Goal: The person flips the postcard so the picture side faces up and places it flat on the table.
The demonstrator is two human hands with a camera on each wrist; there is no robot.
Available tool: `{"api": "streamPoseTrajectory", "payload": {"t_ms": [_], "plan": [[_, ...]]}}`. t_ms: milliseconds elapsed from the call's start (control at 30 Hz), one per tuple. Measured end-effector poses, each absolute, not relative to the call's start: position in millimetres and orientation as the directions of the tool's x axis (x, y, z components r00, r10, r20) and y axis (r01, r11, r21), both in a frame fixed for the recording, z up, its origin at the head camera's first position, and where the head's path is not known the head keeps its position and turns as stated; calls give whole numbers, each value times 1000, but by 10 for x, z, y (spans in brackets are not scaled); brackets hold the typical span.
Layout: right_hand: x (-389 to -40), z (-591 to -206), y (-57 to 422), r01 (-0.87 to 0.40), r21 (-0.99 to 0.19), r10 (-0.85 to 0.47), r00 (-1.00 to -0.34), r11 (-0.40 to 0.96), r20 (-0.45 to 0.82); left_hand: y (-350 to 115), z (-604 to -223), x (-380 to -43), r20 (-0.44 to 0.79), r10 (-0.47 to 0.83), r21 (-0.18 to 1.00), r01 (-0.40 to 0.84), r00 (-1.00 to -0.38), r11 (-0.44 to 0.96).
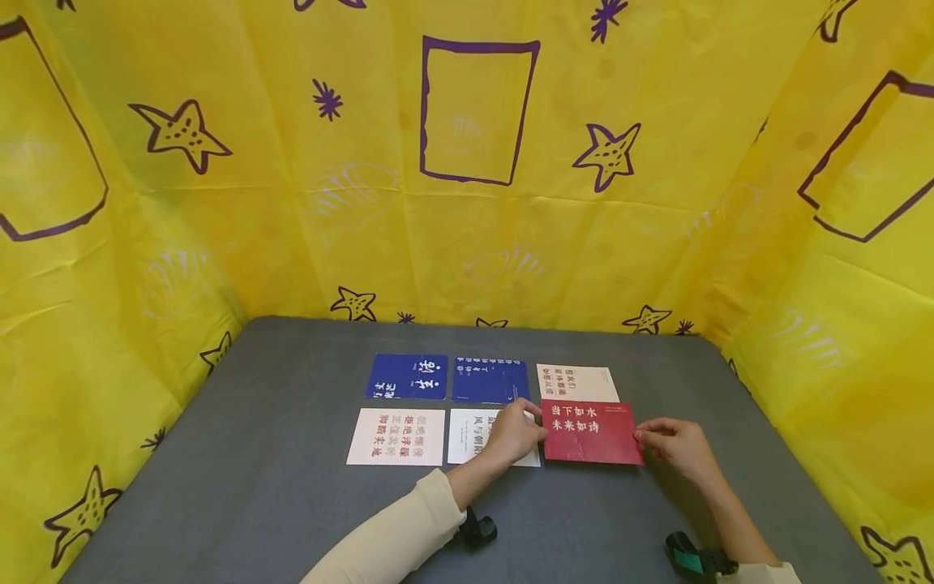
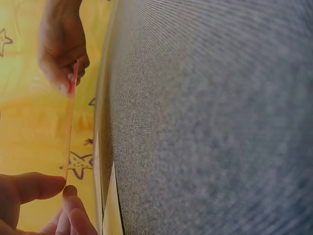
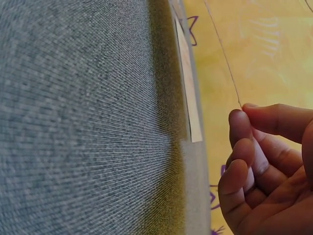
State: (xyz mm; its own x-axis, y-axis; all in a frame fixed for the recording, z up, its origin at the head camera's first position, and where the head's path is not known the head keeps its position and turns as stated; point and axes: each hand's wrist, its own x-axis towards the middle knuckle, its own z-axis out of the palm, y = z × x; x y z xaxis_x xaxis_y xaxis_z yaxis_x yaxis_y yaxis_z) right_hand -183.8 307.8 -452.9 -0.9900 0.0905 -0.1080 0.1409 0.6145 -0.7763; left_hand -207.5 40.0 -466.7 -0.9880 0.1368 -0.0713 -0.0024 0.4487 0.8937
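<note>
Both hands hold a red card [image 1: 593, 435] with pale Chinese lettering, one at each short side. My left hand [image 1: 515, 431] pinches its left edge between thumb and fingers. At the right edge, my right hand [image 1: 679, 448] pinches it the same way. In the left wrist view the card [image 2: 70, 122] shows edge-on, raised above the table surface. Part of a cream card [image 1: 576, 383] shows just behind the red one. A white card [image 1: 467, 438] lies under my left hand, which hides part of its lettering.
Two blue cards, one on the left [image 1: 407, 376] and one in the middle [image 1: 490, 381], lie in the back row. A pale pink card [image 1: 396, 436] lies front left. The dark grey table [image 1: 241, 454] meets yellow patterned cloth [image 1: 481, 235] at the back and sides.
</note>
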Motion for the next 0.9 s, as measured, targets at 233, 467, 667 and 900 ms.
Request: {"api": "streamPoseTrajectory", "payload": {"t_ms": [233,467,667,900], "plan": [[-1871,-4538,3086,128,-769,79,-992,627,-102,416,-4679,-2078,-74,149,866,11,-986,501],[-1853,-4588,3090,121,-749,55,-992,651,-112,417,-4710,-2052,-68,153,804,37,-986,593],[-1856,-4616,3104,122,-748,51,-992,652,-118,422,-4695,-2044,-68,181,778,62,-981,625],[-1883,-4644,3112,125,-747,45,-991,653,-127,426,-4681,-2042,-67,205,743,88,-977,664]]}}
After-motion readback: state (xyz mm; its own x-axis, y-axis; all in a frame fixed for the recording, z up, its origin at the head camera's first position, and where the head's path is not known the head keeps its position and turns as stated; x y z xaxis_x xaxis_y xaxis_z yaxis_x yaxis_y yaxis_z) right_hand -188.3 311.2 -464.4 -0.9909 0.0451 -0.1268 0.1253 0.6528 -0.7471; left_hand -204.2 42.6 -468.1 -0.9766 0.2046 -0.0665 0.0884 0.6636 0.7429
